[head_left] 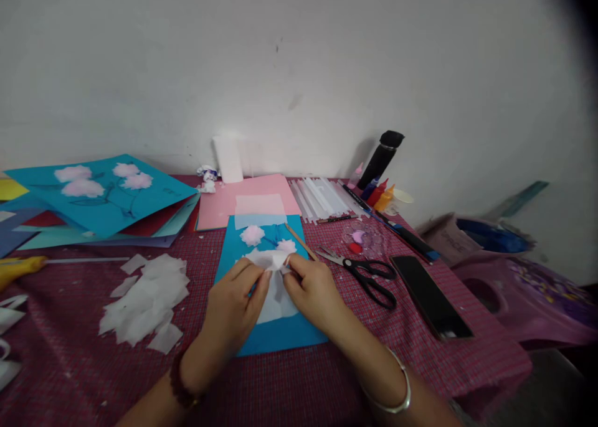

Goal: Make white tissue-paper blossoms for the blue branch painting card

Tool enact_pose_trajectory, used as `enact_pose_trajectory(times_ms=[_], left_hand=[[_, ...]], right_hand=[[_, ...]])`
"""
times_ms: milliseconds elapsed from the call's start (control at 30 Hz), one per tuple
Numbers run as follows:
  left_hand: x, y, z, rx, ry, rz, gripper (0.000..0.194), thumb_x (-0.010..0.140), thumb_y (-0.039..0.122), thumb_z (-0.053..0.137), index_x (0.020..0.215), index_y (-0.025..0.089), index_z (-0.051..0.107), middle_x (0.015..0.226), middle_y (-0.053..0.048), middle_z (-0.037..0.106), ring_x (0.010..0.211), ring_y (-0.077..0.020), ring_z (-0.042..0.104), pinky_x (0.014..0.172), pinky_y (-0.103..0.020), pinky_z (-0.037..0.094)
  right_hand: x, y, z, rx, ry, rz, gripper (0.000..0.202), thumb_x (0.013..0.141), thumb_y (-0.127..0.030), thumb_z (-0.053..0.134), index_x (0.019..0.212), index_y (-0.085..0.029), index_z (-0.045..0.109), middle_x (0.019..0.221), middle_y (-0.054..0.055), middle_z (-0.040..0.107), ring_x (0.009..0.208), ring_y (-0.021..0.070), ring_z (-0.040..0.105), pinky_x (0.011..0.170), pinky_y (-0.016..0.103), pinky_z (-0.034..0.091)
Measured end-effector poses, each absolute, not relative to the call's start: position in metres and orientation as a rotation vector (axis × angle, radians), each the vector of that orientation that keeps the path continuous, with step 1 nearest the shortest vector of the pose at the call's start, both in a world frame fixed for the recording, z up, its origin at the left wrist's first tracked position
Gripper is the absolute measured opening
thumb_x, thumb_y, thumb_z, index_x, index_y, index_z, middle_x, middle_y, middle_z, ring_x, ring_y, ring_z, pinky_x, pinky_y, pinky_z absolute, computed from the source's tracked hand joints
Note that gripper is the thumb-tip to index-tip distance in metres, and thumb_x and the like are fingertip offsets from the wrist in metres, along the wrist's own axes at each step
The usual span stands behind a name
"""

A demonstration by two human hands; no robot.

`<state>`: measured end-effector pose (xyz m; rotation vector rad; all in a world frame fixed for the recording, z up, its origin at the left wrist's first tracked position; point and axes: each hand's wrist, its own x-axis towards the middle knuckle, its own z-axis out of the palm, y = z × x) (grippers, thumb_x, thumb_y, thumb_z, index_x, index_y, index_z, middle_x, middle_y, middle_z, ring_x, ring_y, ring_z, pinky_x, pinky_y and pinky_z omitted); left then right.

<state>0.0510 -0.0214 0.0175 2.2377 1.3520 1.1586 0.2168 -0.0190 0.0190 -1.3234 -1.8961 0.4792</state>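
Above a blue sheet of paper (261,340), my left hand (238,296) and my right hand (315,287) pinch a piece of white tissue paper (275,299) between thumbs and fingers. The tissue bunches up where the hands meet, and its lower part hangs flat over the sheet. Pale pink paper flowers (252,235) and dark drawn lines show on the sheet's upper part. A pencil (300,241) slants beside my right fingers. Black-handled scissors (369,274) lie with blades partly apart to the right of that hand.
Left of the hands is a pile of cut tissue squares (147,302); behind it, stacked coloured papers (107,197) and a yellow glue gun (21,270). To the right lie a phone (432,297), a paint palette (362,239), glue sticks (322,197) and a black bottle (380,159).
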Motion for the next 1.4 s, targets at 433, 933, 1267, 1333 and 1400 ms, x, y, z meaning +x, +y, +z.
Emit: enact_pose_trajectory(times_ms=[433,933,1267,1333,1400], left_hand=[[0.058,-0.025,0.019,2.096,1.219,1.146,0.034,0.091,0.021,0.042,0.058,0.019,0.035,0.056,0.005,0.037,0.052,-0.0084,0.040,0.051,-0.023,0.030],[0.059,-0.027,0.012,2.155,1.386,1.150,0.033,0.077,0.015,0.053,0.110,0.020,0.054,0.093,-0.002,0.062,0.068,-0.0117,0.056,0.061,-0.023,0.044],[0.051,-0.018,0.018,1.921,1.469,0.952,0.034,0.089,0.031,0.034,0.056,0.020,0.032,0.053,0.003,0.038,0.052,-0.0119,0.039,0.050,-0.026,0.026],[0.053,-0.020,0.015,1.969,1.405,0.899,0.034,0.088,0.031,0.033,0.056,0.020,0.032,0.053,0.003,0.038,0.051,-0.0120,0.038,0.051,-0.026,0.025],[0.055,-0.022,0.014,2.014,1.334,0.844,0.034,0.087,0.030,0.032,0.055,0.020,0.030,0.052,0.003,0.037,0.051,-0.0120,0.037,0.051,-0.027,0.024]], right_hand=[[0.213,-0.018,0.022,-1.243,-1.790,0.547,0.004,0.074,-0.016,0.058,0.075,-0.019,0.056,0.075,0.000,0.057,0.074,0.0153,0.053,0.066,0.026,0.038],[0.214,-0.021,0.020,-1.251,-1.902,0.280,0.013,0.073,-0.010,0.049,0.064,-0.019,0.050,0.069,0.000,0.050,0.068,0.0135,0.051,0.063,0.024,0.037],[0.215,-0.020,0.020,-1.332,-1.884,0.331,0.006,0.078,-0.015,0.053,0.076,-0.020,0.054,0.077,0.000,0.059,0.073,0.0145,0.055,0.067,0.026,0.041],[0.214,-0.020,0.020,-1.332,-1.893,0.367,0.013,0.079,-0.018,0.056,0.092,-0.020,0.057,0.089,0.003,0.063,0.079,0.0154,0.057,0.070,0.027,0.043],[0.213,-0.020,0.020,-1.329,-1.916,0.391,0.021,0.079,-0.018,0.057,0.100,-0.019,0.057,0.094,0.004,0.063,0.080,0.0156,0.058,0.072,0.028,0.044]])
